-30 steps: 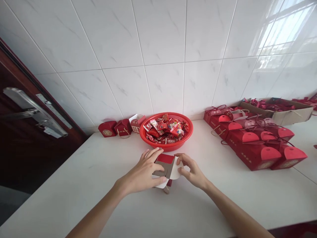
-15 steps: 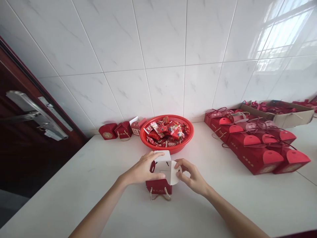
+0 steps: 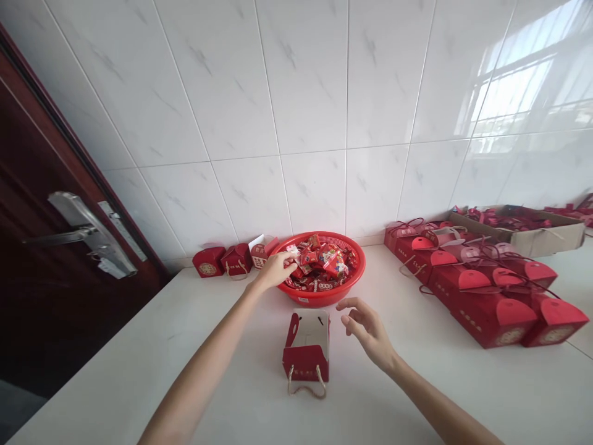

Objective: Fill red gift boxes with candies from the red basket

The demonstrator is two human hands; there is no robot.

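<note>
A red paper box (image 3: 306,363) with a white inside stands open on the white table, its rope handle hanging at the front. Behind it is a red plastic basket (image 3: 319,299) full of wrapped candies (image 3: 324,259). My left hand (image 3: 277,270) reaches over the basket's left rim, its fingers closed at a white and red candy (image 3: 293,250). To the right of the box, my right hand (image 3: 365,327) hovers with fingers bent and apart, holding nothing and not touching the box.
Three small red boxes (image 3: 236,259) stand by the wall left of the basket. Rows of red boxes (image 3: 482,303) with ribbons fill the right side. Behind them sits a cardboard tray (image 3: 546,240) of red items. A dark door with a metal handle (image 3: 88,233) is at the left.
My left hand has left the box and moved up to the candies in the basket. My right hand has let go of the box's side flap and moved slightly right. The view has shifted a little.
</note>
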